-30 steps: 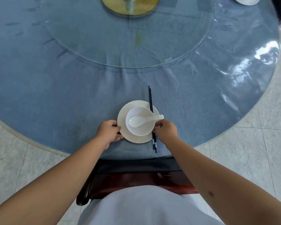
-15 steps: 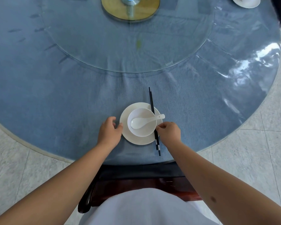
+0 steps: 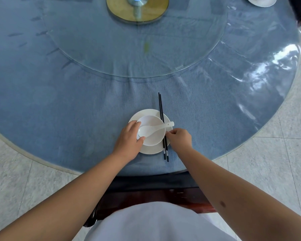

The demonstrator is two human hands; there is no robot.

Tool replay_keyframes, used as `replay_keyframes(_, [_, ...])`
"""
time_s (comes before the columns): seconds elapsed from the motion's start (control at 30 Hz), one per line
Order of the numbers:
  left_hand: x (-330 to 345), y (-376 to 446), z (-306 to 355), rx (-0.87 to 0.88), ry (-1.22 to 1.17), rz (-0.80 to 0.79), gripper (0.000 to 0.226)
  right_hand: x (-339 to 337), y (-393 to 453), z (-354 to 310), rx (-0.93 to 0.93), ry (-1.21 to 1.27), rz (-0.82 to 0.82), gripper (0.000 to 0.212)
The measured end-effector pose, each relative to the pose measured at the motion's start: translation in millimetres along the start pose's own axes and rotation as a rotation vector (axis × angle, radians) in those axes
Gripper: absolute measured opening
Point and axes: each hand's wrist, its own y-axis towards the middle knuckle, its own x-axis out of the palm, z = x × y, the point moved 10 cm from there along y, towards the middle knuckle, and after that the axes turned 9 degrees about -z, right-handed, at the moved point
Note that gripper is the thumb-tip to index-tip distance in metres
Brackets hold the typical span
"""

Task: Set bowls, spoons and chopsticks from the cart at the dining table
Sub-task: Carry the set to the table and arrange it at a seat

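on the plate (image 3: pixel 150 150), left hand (image 3: pixel 129 142) grips the bowl (image 3: pixel 154 134) holding the spoon (image 3: pixel 153 128); right hand (image 3: pixel 180 139) fingers curled at the chopsticks (image 3: pixel 162 119), actual contact unclear.

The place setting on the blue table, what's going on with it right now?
A person is arranging one place setting. The left hand grips the rim of the white bowl, which sits on a saucer with a white spoon lying in it. The right hand pinches the black chopsticks, which lie across the saucer's right edge on the table.
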Motion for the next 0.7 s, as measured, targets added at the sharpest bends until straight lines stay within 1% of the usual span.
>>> replay_keyframes(0.1, [0, 0, 0, -0.017, -0.046, -0.008, 0.063, -2, -2, 2, -0.02, 0.009, 0.012, 0.042])
replay_keyframes(0.13, [-1, -2, -1, -0.028, -0.067, -0.006, 0.066, -4, -4, 3, -0.034, 0.004, 0.016, 0.038])
replay_keyframes(0.2, [-5, -6, -2, -0.04, -0.082, 0.009, 0.07, -9, -10, 4, -0.051, 0.011, 0.029, 0.02])
replay_keyframes(0.23, [-8, -10, -3, -0.042, -0.069, 0.013, 0.071, -12, -14, 5, -0.065, 0.017, 0.036, 0.019])
replay_keyframes(0.3, [-12, -19, -5, -0.04, -0.004, 0.0, 0.077, -21, -24, 6, -0.108, -0.014, 0.042, 0.034])
replay_keyframes(0.4, [-16, -39, -8, -0.048, 0.162, -0.054, 0.09, -38, -42, 4, -0.183, -0.157, 0.087, 0.049])
replay_keyframes(0.47, [-21, -54, -11, -0.071, 0.274, -0.072, 0.095, -41, -55, 3, -0.222, -0.268, 0.067, 0.063])
replay_keyframes(0.53, [-27, -68, -13, -0.091, 0.371, -0.078, 0.097, -36, -71, -1, -0.24, -0.478, 0.024, 0.084])
replay_keyframes(0.6, [-32, -80, -14, -0.095, 0.442, -0.079, 0.099, -30, -91, -12, -0.292, -0.729, 0.059, 0.099])
replay_keyframes(0.63, [-34, -86, -15, -0.094, 0.472, -0.077, 0.1, -25, -102, -20, -0.333, -0.829, 0.085, 0.101])
replay_keyframes(0.7, [-38, -99, -17, -0.105, 0.515, -0.061, 0.1, -11, -120, -35, -0.425, -0.939, 0.101, 0.102])
